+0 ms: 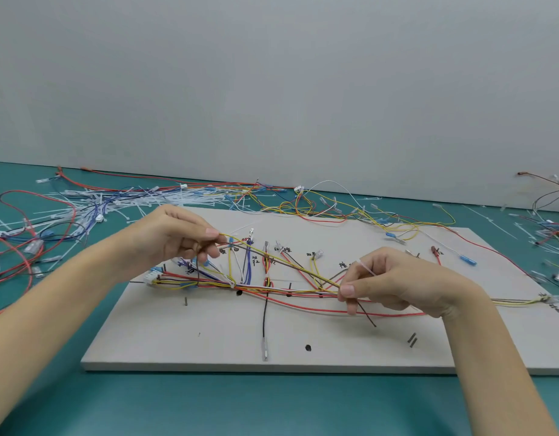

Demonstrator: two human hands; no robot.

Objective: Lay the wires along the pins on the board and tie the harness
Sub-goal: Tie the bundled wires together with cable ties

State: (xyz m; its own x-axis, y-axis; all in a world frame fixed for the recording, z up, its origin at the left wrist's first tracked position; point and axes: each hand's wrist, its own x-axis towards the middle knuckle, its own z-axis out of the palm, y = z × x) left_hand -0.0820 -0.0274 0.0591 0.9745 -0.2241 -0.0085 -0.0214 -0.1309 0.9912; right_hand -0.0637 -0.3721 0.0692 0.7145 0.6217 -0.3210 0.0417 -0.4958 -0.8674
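Note:
A grey board (208,338) with short dark pins lies on the teal table. Red, yellow, white and blue wires of the harness (271,289) run along its middle, ending in a white connector (150,276) at the left. My left hand (174,237) pinches one end of a yellow wire and a brown wire (281,262), lifted above the board. My right hand (394,284) pinches the other end of the same two wires, and a white cable tie (366,268) sticks up between its fingers. The wires stretch taut between both hands.
A heap of white cable ties (114,201) and loose red and blue wires lies at the back left. More yellow and red wires (350,212) tangle behind the board. Further wires sit at the right edge (552,228). A grey wall stands behind.

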